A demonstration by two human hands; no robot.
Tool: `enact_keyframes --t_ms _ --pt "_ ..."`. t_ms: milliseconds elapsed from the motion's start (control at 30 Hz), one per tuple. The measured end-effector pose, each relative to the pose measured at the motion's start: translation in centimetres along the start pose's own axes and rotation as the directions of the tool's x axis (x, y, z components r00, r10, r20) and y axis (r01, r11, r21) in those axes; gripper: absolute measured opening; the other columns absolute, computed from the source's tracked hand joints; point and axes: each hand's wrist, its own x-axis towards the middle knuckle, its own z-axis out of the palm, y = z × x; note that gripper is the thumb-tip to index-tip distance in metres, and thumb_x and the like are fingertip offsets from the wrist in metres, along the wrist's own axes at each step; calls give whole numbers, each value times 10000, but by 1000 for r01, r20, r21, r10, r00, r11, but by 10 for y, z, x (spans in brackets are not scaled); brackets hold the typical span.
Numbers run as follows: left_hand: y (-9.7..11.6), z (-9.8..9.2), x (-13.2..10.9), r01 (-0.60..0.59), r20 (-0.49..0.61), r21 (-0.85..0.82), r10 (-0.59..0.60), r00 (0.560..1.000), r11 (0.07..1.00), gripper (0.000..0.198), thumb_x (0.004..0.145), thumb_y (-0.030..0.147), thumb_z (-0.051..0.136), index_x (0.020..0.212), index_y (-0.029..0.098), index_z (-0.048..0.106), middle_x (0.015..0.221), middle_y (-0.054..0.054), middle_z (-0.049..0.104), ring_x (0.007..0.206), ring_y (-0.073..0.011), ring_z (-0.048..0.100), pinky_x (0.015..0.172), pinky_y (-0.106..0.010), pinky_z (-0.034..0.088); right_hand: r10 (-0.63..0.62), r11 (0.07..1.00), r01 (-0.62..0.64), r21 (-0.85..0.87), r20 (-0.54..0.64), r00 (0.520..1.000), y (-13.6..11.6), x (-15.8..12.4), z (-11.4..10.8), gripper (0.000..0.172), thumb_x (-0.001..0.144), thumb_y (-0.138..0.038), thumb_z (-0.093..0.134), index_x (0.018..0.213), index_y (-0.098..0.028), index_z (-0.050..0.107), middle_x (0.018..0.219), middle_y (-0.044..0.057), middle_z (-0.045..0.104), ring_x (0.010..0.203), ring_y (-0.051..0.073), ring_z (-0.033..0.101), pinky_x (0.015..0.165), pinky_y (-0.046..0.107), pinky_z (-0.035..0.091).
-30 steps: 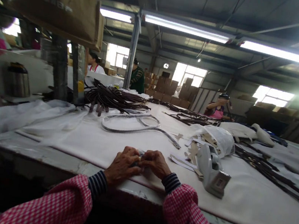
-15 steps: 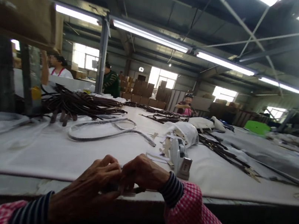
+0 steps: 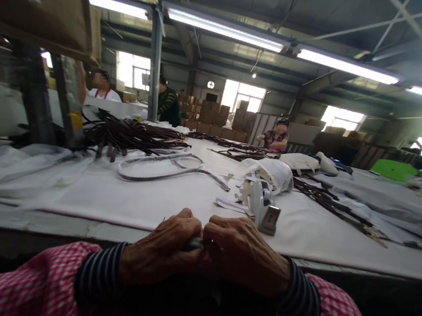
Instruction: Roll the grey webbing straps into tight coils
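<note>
My left hand (image 3: 160, 248) and my right hand (image 3: 246, 253) are pressed together at the near edge of the white-covered table (image 3: 171, 210). Both have their fingers curled round a small dark object (image 3: 193, 243) that shows only as a sliver between them; I cannot make out what it is. A grey tape dispenser (image 3: 265, 208) stands just beyond my right hand. Paper cut-outs (image 3: 235, 196) and a white plastic bag (image 3: 272, 172) lie behind it. A grey strap loop (image 3: 165, 168) lies farther left on the cloth.
A heap of dark brown straps (image 3: 131, 135) lies at the back left beside a steel post (image 3: 154, 65). More dark straps (image 3: 331, 202) run along the right. Three people work at the far end, with stacked cardboard boxes (image 3: 212, 118) behind them.
My hands have drawn back from the cloth to the table's near edge and closer to me, still clasped together. The view swung up and right, then back.
</note>
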Motion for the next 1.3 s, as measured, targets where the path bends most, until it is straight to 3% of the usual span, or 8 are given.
enact_keyframes --t_ms 233,400,600,800,967,1133,1200,1300 --pt "-10 10 20 216 -75 -323 -253 965 921 245 835 408 640 735 196 570 738 10 539 722 -172 472 642 -296 344 190 982 -187 33 -91 978 -5 -11 28 215 822 -44 585 952 -214 571 891 11 616 752 174 592 625 287 373" --pt "-23 21 23 242 91 -824 -304 948 511 182 770 322 666 734 168 576 660 20 542 634 -140 471 599 -267 361 291 954 -269 131 -201 935 -15 -19 48 305 928 -91 523 1192 -237 568 946 25 614 738 178 622 637 285 454" --pt "-25 27 20 237 132 -912 -308 942 334 251 777 369 756 774 152 629 673 1 582 613 -137 517 637 -273 433 284 956 -292 24 -310 907 -18 -25 70 599 919 -41 428 1497 -186 372 1069 123 592 865 243 613 688 338 525" --pt "-17 28 15 255 97 -860 -348 932 442 390 776 516 762 836 145 658 670 -16 595 563 -136 514 529 -239 376 424 883 -358 305 -190 885 -25 -26 64 730 861 -52 501 1534 -273 326 1219 100 539 1095 270 564 850 396 556" --pt "-23 13 37 197 -155 -531 -323 934 824 397 768 562 709 834 174 659 701 -1 573 634 -166 508 586 -261 378 432 820 -283 497 -212 877 -10 -30 58 741 833 -57 570 1503 -308 377 1264 62 525 1071 215 566 927 369 521" --pt "-75 12 72 86 -439 -15 -84 894 996 232 751 404 615 859 199 623 938 -71 592 837 -265 576 748 -362 454 652 733 -397 553 -405 641 76 -62 30 358 869 -213 580 1215 -247 662 1171 59 547 903 179 565 661 278 501" --pt "-102 21 81 71 -440 128 -8 898 989 187 762 380 591 839 209 601 944 -84 597 876 -285 575 764 -377 463 801 593 -523 612 -382 461 119 -79 13 245 832 -291 606 1032 -210 721 1130 67 562 899 191 554 590 260 473" --pt "-134 39 86 63 -359 246 30 933 967 141 797 353 565 794 216 599 908 -90 621 889 -292 584 783 -384 478 895 439 -604 665 -263 361 169 -98 2 213 776 -347 632 834 -163 723 974 89 593 835 206 547 497 237 425"
